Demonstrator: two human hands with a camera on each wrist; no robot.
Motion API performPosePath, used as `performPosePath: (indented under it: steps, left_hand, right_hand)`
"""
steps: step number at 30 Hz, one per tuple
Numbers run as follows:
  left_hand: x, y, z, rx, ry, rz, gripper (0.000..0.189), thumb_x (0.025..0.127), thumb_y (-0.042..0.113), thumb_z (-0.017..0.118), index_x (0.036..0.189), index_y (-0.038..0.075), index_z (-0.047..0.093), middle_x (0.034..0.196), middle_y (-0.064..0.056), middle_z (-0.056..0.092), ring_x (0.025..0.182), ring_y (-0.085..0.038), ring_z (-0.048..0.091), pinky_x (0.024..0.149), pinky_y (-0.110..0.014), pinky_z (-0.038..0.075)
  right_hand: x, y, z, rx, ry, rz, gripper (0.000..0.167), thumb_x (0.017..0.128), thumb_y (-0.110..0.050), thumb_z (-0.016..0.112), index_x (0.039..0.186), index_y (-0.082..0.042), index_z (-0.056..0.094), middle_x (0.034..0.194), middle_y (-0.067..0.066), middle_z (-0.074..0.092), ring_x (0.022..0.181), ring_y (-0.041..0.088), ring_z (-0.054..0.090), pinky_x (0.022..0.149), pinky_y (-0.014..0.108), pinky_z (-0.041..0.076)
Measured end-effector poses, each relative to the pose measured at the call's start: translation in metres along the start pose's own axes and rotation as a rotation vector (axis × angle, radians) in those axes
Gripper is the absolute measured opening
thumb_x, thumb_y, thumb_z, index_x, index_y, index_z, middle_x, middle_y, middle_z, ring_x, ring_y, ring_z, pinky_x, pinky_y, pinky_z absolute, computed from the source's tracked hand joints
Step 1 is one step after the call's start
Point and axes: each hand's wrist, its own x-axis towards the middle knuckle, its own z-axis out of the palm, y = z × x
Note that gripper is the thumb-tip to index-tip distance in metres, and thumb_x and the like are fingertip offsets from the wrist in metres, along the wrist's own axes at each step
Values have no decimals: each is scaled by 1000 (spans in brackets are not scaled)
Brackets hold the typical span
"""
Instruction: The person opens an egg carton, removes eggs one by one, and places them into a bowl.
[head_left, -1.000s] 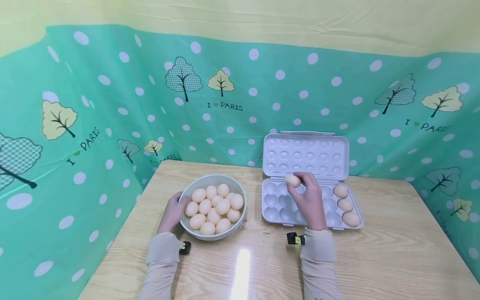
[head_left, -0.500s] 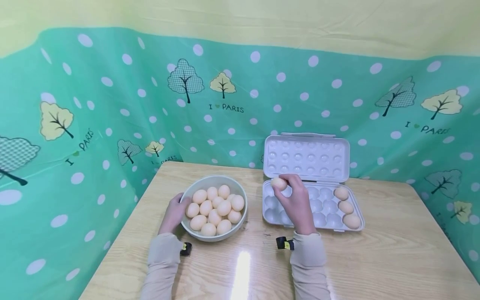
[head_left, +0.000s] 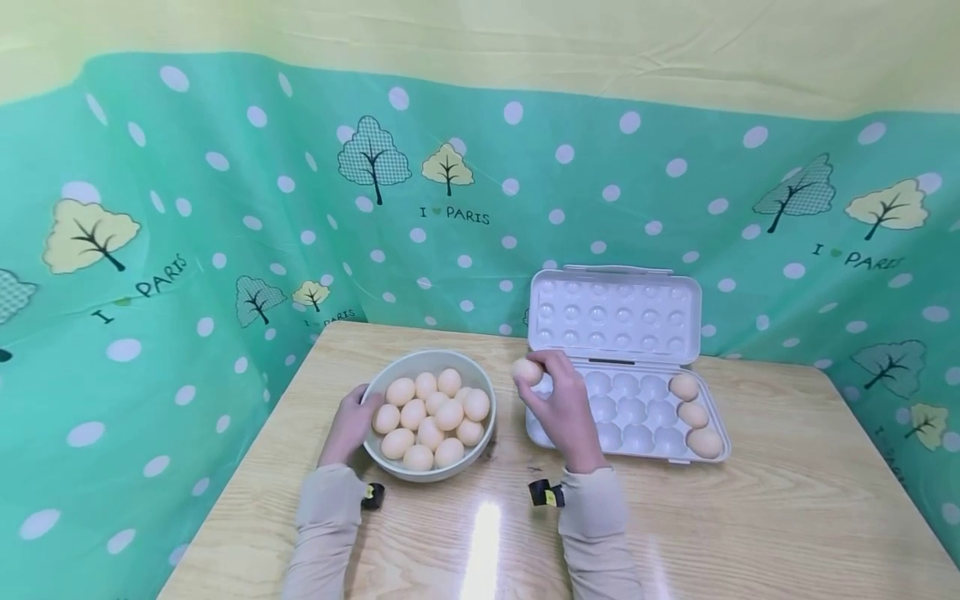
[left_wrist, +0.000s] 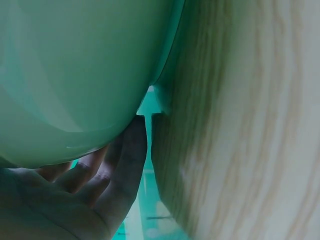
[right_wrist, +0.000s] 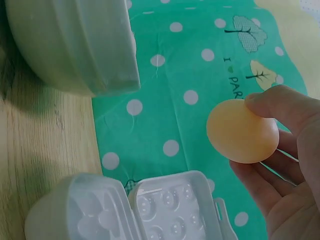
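A pale green bowl (head_left: pixel 489 421) heaped with several eggs (head_left: pixel 431 433) stands on the table. My left hand (head_left: pixel 348 425) grips its left rim, thumb over the edge; in the left wrist view the fingers (left_wrist: pixel 127 165) lie along the bowl's outer wall. My right hand (head_left: pixel 562 408) pinches one egg (right_wrist: pixel 242 131) between thumb and fingertips, raised over the left end of a white egg carton (head_left: pixel 637 454). The carton lies with its lid (head_left: pixel 615 312) up. Three eggs (head_left: pixel 693 414) fill its rightmost column; the other visible cups hold nothing, and my right hand hides some at the left.
The wooden table (head_left: pixel 787 500) reaches back to a green dotted curtain (head_left: pixel 637 192), which also hangs at both sides. A narrow strip of table separates bowl and carton.
My right hand has moved left with the egg, from above the middle of the carton to its left edge, near the bowl. The left hand keeps its grip on the bowl.
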Motion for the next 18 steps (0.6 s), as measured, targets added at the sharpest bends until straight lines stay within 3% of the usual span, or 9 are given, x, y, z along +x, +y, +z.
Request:
performPosePath:
  steps: [18]
  left_hand:
    - [1, -1, -1, -1, 6, 6, 51, 104, 27, 41, 146, 0, 41, 150, -25, 42, 141, -41, 38, 118, -55, 31]
  right_hand:
    - [-2, -23, 27, 26, -63, -43, 29, 85, -10, 77, 111, -5, 66, 110, 5, 64, 100, 20, 62, 90, 36, 55]
